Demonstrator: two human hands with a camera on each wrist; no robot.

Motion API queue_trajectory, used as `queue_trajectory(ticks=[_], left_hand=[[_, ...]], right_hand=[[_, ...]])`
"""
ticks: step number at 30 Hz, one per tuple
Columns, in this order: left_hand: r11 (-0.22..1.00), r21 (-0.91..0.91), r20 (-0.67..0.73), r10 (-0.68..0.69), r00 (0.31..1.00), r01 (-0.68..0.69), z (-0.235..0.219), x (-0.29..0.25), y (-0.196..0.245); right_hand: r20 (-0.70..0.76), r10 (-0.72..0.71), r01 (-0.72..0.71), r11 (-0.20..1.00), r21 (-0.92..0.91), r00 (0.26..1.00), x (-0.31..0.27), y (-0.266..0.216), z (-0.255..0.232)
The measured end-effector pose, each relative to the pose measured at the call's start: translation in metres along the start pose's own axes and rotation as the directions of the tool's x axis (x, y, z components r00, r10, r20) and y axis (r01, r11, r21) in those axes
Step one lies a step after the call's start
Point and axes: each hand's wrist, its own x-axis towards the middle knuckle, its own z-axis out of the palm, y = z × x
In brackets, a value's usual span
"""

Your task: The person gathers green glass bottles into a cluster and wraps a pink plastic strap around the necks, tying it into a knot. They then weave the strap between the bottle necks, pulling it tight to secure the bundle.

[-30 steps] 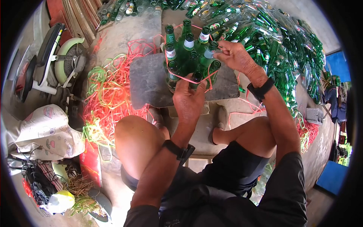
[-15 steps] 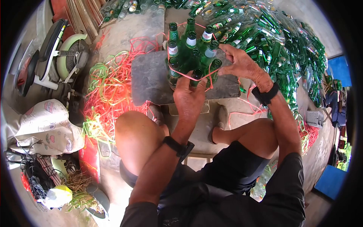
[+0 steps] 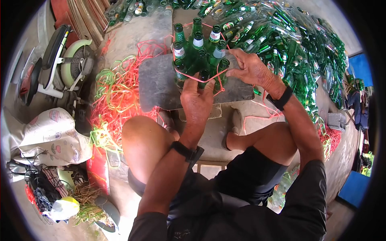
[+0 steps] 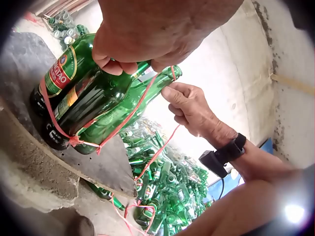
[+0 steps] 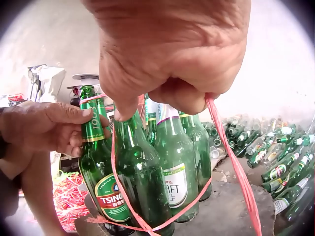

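A cluster of green beer bottles (image 3: 197,53) stands upright on a dark board (image 3: 157,82). Pink plastic strap (image 3: 189,78) circles their necks, and a second loop runs round their lower bodies in the wrist views. My left hand (image 3: 196,102) grips the neck of the nearest bottle (image 5: 92,120), thumb on one side and fingers on the other. At the right side of the cluster, my right hand (image 3: 255,71) has curled fingers holding the strap (image 5: 231,157), whose length hangs down from them. Its thumb tip lies right by a bottle neck.
A large heap of green bottles (image 3: 293,52) spreads behind and to the right. Tangled pink and green strap (image 3: 118,100) lies on the floor at left, near a wheeled machine (image 3: 72,64) and a printed cloth (image 3: 56,136). My knees flank the board's near side.
My right hand has come down and toward me, from the upper right bottle neck to beside the front right one. My left hand stays at the front bottle's neck.
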Motion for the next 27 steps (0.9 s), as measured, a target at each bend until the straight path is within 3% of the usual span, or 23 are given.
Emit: queue_trajectory(ticks=[8,11,13,14,16,20,22,23,25,26,27], left_hand=[[0.999,0.045,-0.016,-0.012,1.000,0.013,0.000,0.000,0.001],[0.996,0.087,0.008,-0.019,1.000,0.018,-0.002,0.000,0.001],[0.991,0.126,0.031,0.031,0.999,-0.034,-0.003,-0.001,-0.001],[0.991,0.127,0.032,0.032,0.999,-0.036,-0.003,-0.002,0.000],[0.995,0.078,-0.008,0.059,0.998,-0.058,-0.002,-0.006,0.003],[0.997,0.047,-0.125,0.065,0.990,-0.060,-0.001,-0.023,0.014],[0.995,-0.073,-0.049,-0.078,0.996,0.074,-0.005,-0.031,0.018],[0.994,-0.073,-0.050,-0.080,0.996,0.076,-0.006,-0.036,0.022],[0.992,-0.054,0.112,-0.106,0.988,0.112,-0.005,-0.044,0.029],[0.992,-0.056,0.109,-0.109,0.988,0.115,0.001,-0.044,0.027],[0.999,-0.037,0.074,0.025,0.997,-0.023,0.011,-0.043,0.025]], right_hand=[[-0.046,-0.089,0.089,0.996,-0.004,0.995,-0.006,-0.007,0.003],[-0.052,-0.155,0.148,0.982,-0.120,0.987,-0.008,-0.018,0.000],[0.032,0.028,-0.023,0.990,-0.141,0.999,-0.010,-0.026,-0.001],[0.030,0.028,-0.024,0.990,-0.141,0.999,-0.010,-0.026,0.000],[-0.055,-0.142,0.125,0.963,-0.240,0.988,-0.013,-0.025,0.004],[-0.116,-0.194,0.150,0.939,-0.309,0.974,-0.017,-0.015,0.017],[-0.097,-0.130,0.086,0.928,-0.363,0.987,-0.019,-0.014,0.019],[-0.095,-0.130,0.087,0.928,-0.363,0.987,-0.020,-0.015,0.020],[-0.112,-0.156,0.099,0.911,-0.400,0.981,-0.021,-0.018,0.021],[-0.107,-0.157,0.102,0.911,-0.401,0.982,-0.022,-0.020,0.022],[-0.107,-0.148,0.091,0.904,-0.417,0.983,-0.022,-0.023,0.022]])
